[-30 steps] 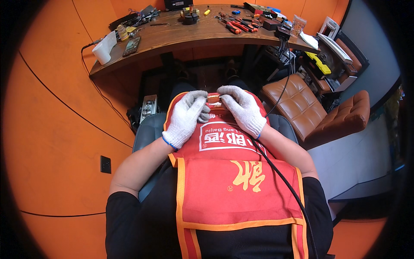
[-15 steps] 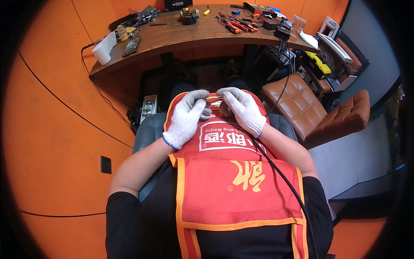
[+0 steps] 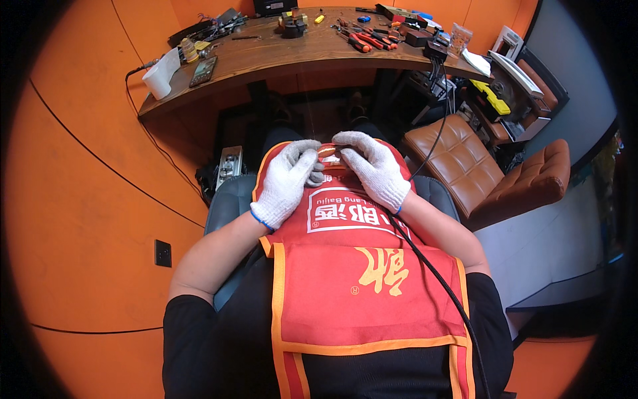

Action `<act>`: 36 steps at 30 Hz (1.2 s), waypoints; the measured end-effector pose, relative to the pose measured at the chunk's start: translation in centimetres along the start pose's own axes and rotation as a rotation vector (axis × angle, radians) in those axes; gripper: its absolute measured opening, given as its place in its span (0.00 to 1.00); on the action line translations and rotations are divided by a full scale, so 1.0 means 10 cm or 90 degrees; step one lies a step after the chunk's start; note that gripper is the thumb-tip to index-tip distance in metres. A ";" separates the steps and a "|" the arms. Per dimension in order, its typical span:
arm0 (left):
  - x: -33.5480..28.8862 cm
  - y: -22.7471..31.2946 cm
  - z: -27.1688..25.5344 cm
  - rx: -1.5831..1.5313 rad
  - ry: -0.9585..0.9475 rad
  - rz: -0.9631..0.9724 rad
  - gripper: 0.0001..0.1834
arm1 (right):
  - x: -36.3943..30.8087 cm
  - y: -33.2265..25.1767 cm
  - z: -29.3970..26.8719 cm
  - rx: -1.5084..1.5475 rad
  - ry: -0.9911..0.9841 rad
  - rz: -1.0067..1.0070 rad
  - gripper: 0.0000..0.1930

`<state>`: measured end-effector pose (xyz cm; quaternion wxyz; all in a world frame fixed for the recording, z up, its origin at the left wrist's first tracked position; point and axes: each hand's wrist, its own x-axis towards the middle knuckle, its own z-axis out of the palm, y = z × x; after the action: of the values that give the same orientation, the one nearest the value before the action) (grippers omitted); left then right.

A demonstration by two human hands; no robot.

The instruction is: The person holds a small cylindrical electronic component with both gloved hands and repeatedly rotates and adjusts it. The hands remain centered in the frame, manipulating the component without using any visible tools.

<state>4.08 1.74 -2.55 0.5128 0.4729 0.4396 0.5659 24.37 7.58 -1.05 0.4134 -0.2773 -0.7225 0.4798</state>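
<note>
My left hand [image 3: 292, 174], in a white knit glove with a blue cuff edge, is closed with its fingertips pinching one end of a small, oval copper-coloured piece [image 3: 327, 152]. Opposite it, my right hand [image 3: 372, 168], gloved the same way, has thumb and fingers curled together at the piece's other end. Both hands hold it above my lap, over the far end of my red apron [image 3: 372, 312] with orange trim. The piece looks shiny, but its exact kind is too small to make out, and the fingers partly cover it.
Beyond my knees stands a wooden desk [image 3: 266, 50] with red-handled pliers [image 3: 379, 41], a phone [image 3: 203, 72], a white paper roll [image 3: 158, 81] and a black-brown round device [image 3: 292, 26]. A brown padded chair [image 3: 455, 159] is at right. A black cable [image 3: 438, 282] runs across my apron.
My right hand's fingers have shifted slightly and bent more at the copper-coloured piece, which has turned a little. My left hand stays nearly in place.
</note>
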 end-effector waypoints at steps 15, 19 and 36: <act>-0.02 0.06 0.00 0.017 -0.005 0.003 0.16 | -0.03 -0.09 0.01 -0.034 -0.004 0.008 0.18; -0.03 0.06 0.02 0.024 -0.001 0.019 0.16 | -0.02 -0.09 -0.04 0.089 0.003 0.130 0.17; -0.01 0.01 0.00 -0.018 0.003 0.004 0.16 | 0.00 -0.02 -0.01 -0.007 0.001 0.029 0.17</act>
<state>4.09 1.64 -2.42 0.5167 0.4658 0.4310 0.5747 24.44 7.55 -0.82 0.4014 -0.2966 -0.7183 0.4846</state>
